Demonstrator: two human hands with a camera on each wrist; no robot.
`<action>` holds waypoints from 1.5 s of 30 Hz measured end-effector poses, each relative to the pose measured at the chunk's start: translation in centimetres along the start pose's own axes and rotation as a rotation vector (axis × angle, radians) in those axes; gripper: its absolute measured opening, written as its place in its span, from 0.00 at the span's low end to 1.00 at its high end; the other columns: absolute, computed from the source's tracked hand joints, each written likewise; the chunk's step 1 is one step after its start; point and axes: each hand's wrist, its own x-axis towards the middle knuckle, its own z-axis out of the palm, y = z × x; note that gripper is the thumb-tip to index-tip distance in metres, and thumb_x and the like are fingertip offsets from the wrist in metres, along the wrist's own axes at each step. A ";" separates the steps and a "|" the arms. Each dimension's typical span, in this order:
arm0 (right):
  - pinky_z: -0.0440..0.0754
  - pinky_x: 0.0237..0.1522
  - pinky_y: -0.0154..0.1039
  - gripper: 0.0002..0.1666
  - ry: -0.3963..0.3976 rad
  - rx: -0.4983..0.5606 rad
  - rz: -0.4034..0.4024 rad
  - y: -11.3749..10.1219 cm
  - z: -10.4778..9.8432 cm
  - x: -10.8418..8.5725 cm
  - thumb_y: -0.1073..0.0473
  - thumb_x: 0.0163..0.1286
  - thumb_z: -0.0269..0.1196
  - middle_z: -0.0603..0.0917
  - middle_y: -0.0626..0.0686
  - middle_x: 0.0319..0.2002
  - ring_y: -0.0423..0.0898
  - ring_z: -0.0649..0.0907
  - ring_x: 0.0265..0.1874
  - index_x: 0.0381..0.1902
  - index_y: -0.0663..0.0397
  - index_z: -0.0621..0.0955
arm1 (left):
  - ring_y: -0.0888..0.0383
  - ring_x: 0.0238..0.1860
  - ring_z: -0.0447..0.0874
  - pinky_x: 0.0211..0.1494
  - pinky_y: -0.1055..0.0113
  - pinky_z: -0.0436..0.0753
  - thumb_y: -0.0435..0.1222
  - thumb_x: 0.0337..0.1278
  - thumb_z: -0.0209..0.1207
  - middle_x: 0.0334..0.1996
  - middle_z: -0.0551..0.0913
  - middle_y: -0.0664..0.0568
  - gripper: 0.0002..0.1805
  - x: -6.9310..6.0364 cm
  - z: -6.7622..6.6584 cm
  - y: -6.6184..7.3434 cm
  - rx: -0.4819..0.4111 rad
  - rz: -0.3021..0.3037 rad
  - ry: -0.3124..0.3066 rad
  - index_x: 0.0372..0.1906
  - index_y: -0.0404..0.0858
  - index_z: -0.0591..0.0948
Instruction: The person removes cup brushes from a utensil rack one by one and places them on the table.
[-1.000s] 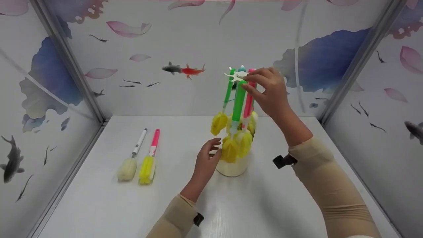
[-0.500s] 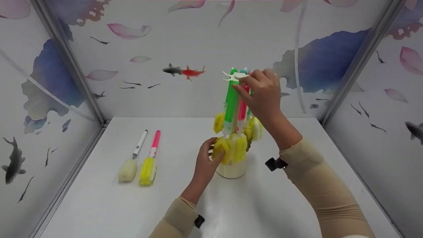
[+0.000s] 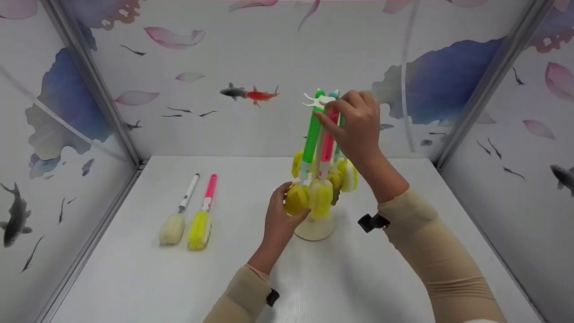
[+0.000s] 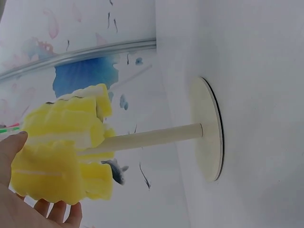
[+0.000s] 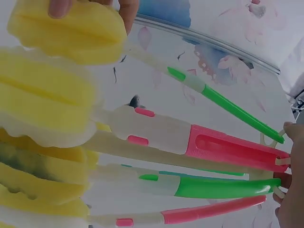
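Note:
A cream hanging rack point(image 3: 314, 231) stands on a round base, with several sponge bottle brushes hanging from its white hooked top point(image 3: 314, 101). My left hand point(image 3: 281, 220) holds the yellow sponge head point(image 3: 297, 198) of a green-handled brush point(image 3: 311, 139), thumb in front and fingers behind. At the top, my right hand point(image 3: 358, 121) grips the hooked piece beside the handle ends; its far fingers are hidden. A pink-handled brush point(image 5: 223, 147) hangs close to that hand. In the left wrist view, the post point(image 4: 156, 137) rises bare between the base and the sponges.
Two brushes lie on the white table point(image 3: 134, 278) at the left: one with a white handle and cream sponge point(image 3: 172, 229), one with a pink handle and yellow sponge point(image 3: 199, 231). Patterned panels point(image 3: 287, 54) enclose the back and sides.
The hanging brushes have shifted round on the rack, the front green one moving left. My left hand has gone from beside its sponge to holding it. The right hand has moved slightly left.

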 end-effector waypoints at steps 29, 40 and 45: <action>0.68 0.60 0.47 0.14 0.036 0.484 0.060 -0.6 -1.4 -0.7 0.65 0.68 0.56 0.81 0.68 0.48 0.63 0.73 0.52 0.43 0.70 0.83 | 0.57 0.62 0.74 0.63 0.63 0.72 0.38 0.59 0.65 0.60 0.77 0.55 0.25 -0.9 -1.5 -0.5 -0.157 -0.003 0.018 0.62 0.44 0.74; 0.72 0.57 0.42 0.15 0.065 0.495 0.125 -0.4 -0.7 -1.7 0.62 0.70 0.57 0.82 0.66 0.49 0.62 0.71 0.56 0.43 0.69 0.84 | 0.59 0.54 0.80 0.56 0.65 0.78 0.35 0.60 0.64 0.55 0.82 0.54 0.21 -1.8 -1.9 -0.8 -0.042 0.120 0.128 0.59 0.40 0.78; 0.73 0.58 0.41 0.14 0.109 0.534 0.156 -0.6 -0.2 -1.9 0.63 0.71 0.57 0.81 0.67 0.49 0.61 0.70 0.58 0.43 0.69 0.84 | 0.59 0.48 0.84 0.50 0.68 0.81 0.31 0.56 0.67 0.51 0.84 0.51 0.21 -1.9 -2.1 -1.0 0.166 0.274 0.221 0.56 0.36 0.79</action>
